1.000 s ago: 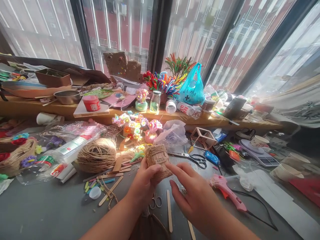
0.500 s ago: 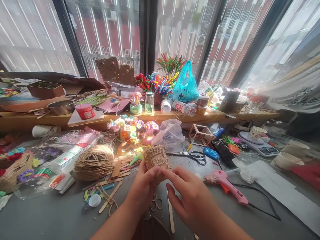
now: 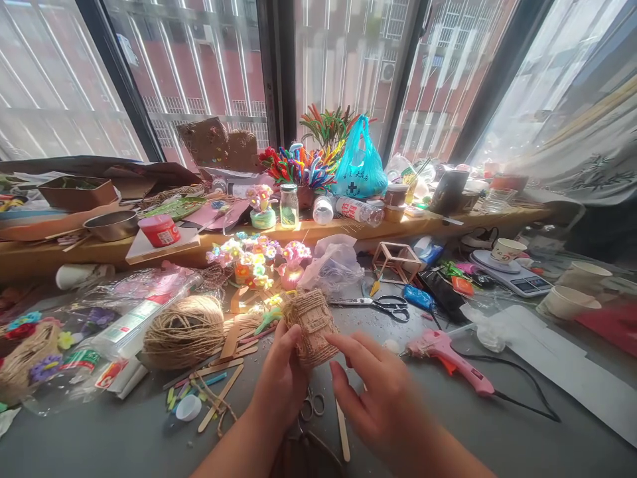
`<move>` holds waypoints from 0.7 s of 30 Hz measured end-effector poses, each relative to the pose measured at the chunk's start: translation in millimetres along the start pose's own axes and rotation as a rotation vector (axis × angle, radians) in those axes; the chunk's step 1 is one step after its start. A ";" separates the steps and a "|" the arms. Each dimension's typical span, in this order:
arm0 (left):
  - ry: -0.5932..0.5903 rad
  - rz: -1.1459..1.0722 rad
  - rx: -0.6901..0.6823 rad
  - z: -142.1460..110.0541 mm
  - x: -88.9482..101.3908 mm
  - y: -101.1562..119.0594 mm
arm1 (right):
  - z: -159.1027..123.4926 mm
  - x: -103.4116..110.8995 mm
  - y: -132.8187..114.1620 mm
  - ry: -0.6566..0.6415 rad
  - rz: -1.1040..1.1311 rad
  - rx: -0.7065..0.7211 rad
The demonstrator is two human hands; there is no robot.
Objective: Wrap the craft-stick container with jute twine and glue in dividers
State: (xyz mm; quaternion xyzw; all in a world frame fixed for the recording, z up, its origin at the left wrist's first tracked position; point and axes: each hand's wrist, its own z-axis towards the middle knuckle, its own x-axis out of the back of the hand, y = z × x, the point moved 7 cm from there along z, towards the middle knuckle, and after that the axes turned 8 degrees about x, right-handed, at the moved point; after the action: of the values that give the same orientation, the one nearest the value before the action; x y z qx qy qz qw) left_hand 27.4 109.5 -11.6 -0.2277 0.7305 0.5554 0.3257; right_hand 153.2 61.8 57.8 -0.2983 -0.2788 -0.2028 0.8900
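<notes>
My left hand (image 3: 279,374) is closed around a small twine-wrapped piece (image 3: 315,320), brown and roughly barrel-shaped, with a raised band across its front. It is held up above the grey table, slightly tilted. My right hand (image 3: 381,382) has its index finger stretched to the piece's right edge, at or very near contact, with the thumb apart below and nothing held. Behind the piece lie black-handled scissors (image 3: 391,307). Small scissors (image 3: 312,403) and a wooden stick (image 3: 342,430) lie beneath the hands. A ball of twine (image 3: 185,332) sits to the left.
A pink hot glue gun (image 3: 460,365) with its black cord lies at right, beside white paper (image 3: 562,372) and a kitchen scale (image 3: 527,285). Craft sticks (image 3: 221,398), a plastic bottle (image 3: 144,318) and beaded flowers (image 3: 249,259) crowd the left and middle. A cluttered ledge (image 3: 298,237) runs behind.
The twine-wrapped piece has turned so more of its front shows, and my left thumb has shifted off its front. My right index finger has moved to its right edge. The view has swung slightly.
</notes>
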 end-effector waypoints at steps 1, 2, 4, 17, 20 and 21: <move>0.005 0.008 -0.004 -0.2 0.3 -0.1 | 0.3 3.1 3.7 0.030 0.016 -0.035; 0.008 0.016 -0.011 -0.3 0.5 -0.2 | 0.8 5.0 8.2 0.045 0.032 -0.080; 0.005 0.030 -0.033 -0.8 0.7 -0.1 | 3.0 4.7 16.4 0.033 0.059 -0.171; 0.016 0.136 -0.122 1.2 4.4 -0.2 | 6.8 -15.3 26.0 -0.123 -0.003 -0.238; 0.022 0.106 -0.107 1.9 3.9 -0.1 | 5.4 -14.1 25.4 -0.097 -0.010 -0.226; 0.032 0.087 -0.099 2.1 4.2 0.1 | 4.5 -11.7 24.9 -0.076 -0.003 -0.231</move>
State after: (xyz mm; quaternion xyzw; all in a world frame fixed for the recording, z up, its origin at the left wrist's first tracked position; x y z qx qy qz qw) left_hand 24.9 111.7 -15.0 -0.2205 0.7165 0.6007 0.2777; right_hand 155.8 85.4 43.2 -0.4058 -0.2878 -0.2232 0.8383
